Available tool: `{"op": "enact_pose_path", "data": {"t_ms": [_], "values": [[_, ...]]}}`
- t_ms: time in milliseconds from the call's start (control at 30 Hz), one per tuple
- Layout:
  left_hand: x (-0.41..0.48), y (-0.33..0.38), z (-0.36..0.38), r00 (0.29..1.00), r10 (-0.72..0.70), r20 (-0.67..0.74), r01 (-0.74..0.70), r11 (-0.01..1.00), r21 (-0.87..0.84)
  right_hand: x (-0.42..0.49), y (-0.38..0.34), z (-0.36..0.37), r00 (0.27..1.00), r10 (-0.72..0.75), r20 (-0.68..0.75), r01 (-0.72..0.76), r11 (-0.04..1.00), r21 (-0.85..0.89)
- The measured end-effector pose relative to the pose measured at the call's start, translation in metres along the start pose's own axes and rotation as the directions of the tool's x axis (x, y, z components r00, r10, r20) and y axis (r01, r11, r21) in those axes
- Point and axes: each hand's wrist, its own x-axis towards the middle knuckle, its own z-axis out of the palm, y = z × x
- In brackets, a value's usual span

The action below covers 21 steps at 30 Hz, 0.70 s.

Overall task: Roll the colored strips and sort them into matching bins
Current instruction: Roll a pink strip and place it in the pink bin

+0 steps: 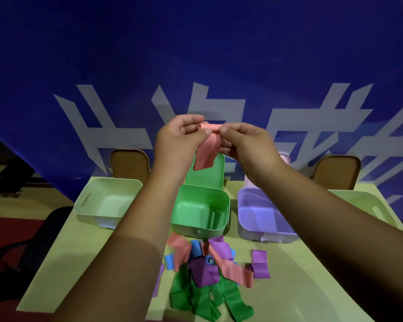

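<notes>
My left hand (179,138) and my right hand (244,142) are raised above the bins and pinch the top of a pink strip (207,152) between thumbs and fingers. Its upper end is partly rolled and the tail hangs down. On the table below lies a pile of strips (205,273) in pink, blue, purple and green. Behind the pile stand a pale green bin (107,198), a green bin (200,210) and a purple bin (261,214). Another pale bin (377,210) sits at the far right, partly hidden by my right arm.
The table (75,256) is light yellow-green. Two brown chair backs (129,165) (335,171) rise behind it, before a blue banner with white characters. A green lid (207,175) leans behind the green bin. A dark chair (44,231) stands at the left.
</notes>
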Motion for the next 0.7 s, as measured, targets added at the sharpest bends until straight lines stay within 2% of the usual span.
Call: {"op": "enact_pose_path", "data": {"t_ms": [100, 233, 700], "values": [[-0.001, 0.004, -0.001, 0.995, 0.092, -0.033, -0.09, 0.993, 0.072, -0.004, -0.009, 0.01, 0.999, 0.032, 0.016, -0.033, 0.998, 0.045], [-0.003, 0.007, 0.0, 0.977, 0.212, -0.034, -0.204, 0.966, 0.161, -0.008, -0.021, 0.018, 0.995, 0.057, 0.079, -0.057, 0.998, -0.014], [-0.012, 0.0, -0.002, 0.929, 0.37, -0.024, -0.338, 0.872, 0.355, -0.001, -0.016, 0.028, 0.992, 0.119, 0.035, -0.114, 0.988, -0.106]]}}
